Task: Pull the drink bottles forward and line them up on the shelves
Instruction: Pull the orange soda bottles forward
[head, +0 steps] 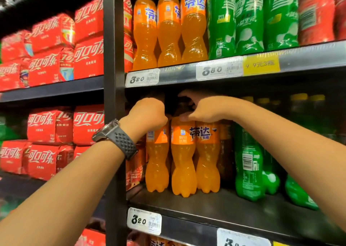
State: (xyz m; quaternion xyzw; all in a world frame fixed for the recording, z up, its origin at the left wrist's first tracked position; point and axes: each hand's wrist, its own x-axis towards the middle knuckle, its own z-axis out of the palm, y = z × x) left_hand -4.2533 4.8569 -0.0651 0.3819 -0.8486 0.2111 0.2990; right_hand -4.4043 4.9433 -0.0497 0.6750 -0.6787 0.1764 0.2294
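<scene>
On shelf (234, 206) tagged 320, hands (148, 113) (204, 108) gripping orange soda bottles (182, 161)

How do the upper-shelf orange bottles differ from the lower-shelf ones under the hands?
Upper orange bottles stand at the upper shelf front; lower orange bottles sit back on the lower shelf. Upper ones form an even row, untouched; lower ones are staggered, with the left hand and right hand gripping their tops. Shared: upright, same orange drink and label.
</scene>
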